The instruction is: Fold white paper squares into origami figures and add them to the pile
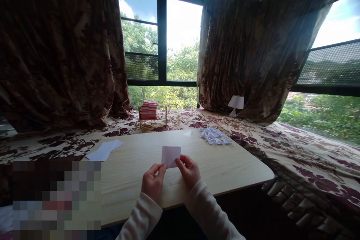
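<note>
A small white square of paper (170, 155) is held up just over the wooden table (135, 180). My left hand (153, 182) pinches its lower left corner between thumb and fingers. At the paper's right edge, my right hand (189, 170) grips it in the same way. The sheet looks flat and upright, facing me; whether it is folded I cannot tell. Farther back on the right of the table lies a cluster of folded white paper pieces (215, 136). Loose white paper sheets (104, 150) rest at the table's left side.
Beyond the table, a small rack (153, 117) holds a stack of red and white cloths (149, 109) on the flower-patterned cover (185, 118). A small white lamp (235, 104) stands to its right. Dark curtains (233, 52) hang beside the windows. A pixelated block hides the lower left.
</note>
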Demonstrator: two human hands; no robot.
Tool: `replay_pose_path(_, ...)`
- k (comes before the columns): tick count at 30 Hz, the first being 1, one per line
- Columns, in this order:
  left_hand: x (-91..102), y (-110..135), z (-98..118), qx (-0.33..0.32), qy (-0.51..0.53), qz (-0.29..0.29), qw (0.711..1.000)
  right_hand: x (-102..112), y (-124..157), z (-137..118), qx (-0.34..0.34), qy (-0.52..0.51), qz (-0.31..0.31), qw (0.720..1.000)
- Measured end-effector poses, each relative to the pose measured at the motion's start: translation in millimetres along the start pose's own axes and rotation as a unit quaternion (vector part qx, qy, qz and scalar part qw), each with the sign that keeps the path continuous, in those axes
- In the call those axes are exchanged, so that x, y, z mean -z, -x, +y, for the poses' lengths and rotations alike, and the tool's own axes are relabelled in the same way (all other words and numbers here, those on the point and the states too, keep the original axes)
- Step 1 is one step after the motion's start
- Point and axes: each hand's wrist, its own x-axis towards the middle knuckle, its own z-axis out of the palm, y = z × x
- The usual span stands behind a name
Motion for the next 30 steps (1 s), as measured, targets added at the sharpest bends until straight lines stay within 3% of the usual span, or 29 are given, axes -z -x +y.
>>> replay_pose_path(8,-0.2,2,-5,0.006,0.094,-0.054,0.994,2,7,-5,0.061,0.031,-0.07,0.995)
replay_pose_path(15,0.7,1,-7,0.006,0.082,-0.052,0.995,1,9,-10,0.088,0.01,-0.048,0.995)
replay_pose_path(19,1.6,3,-3,0.033,0.109,-0.031,0.993,1,9,-7,0.074,0.004,-0.063,0.995)
replay_pose_path(24,2.4,4,0,0.043,0.114,-0.046,0.991,1,8,-4,0.031,-0.02,-0.076,0.996)
replay_pose_path(30,2.0,5,2,0.069,0.137,-0.061,0.986,0,8,-1,0.001,-0.076,-0.045,0.996)
